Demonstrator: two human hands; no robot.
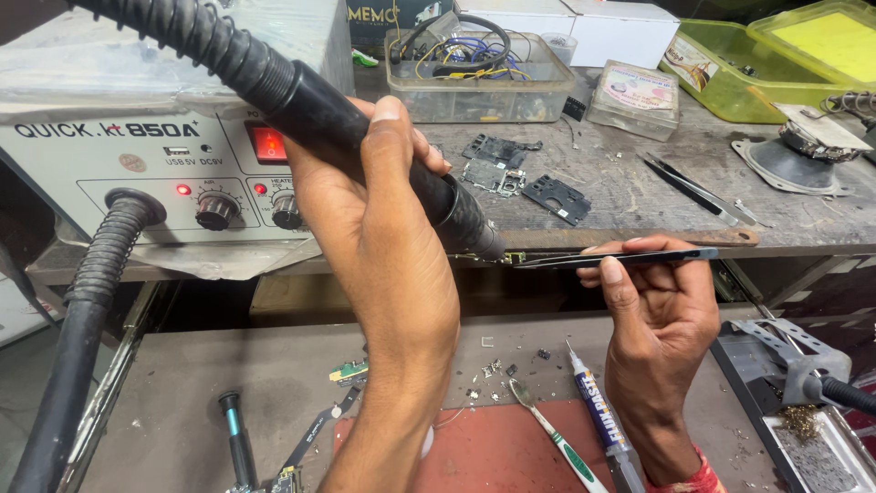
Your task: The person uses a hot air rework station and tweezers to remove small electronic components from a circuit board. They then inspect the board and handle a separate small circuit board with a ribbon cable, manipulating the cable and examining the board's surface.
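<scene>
- Our left hand (383, 246) wraps closed around the black hot-air handpiece (365, 137), nozzle tip down-right.
- Our right hand (662, 310) pinches black tweezers (620, 259), held level; their tips meet the nozzle, clamped on something too small to tell.
- Behind: the grey hot-air station (173, 146), lit red switch.
- Below: flux syringe (602, 415) on the red mat (493, 452).

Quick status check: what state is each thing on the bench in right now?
Left hand: gripping hot-air handpiece, nozzle aimed at tweezer tips.
Right hand: pinching black tweezers, held level.
Rework station: power switch lit red.
Clear plastic box: open, holding wires.
Syringe tube: lying flat.
</scene>
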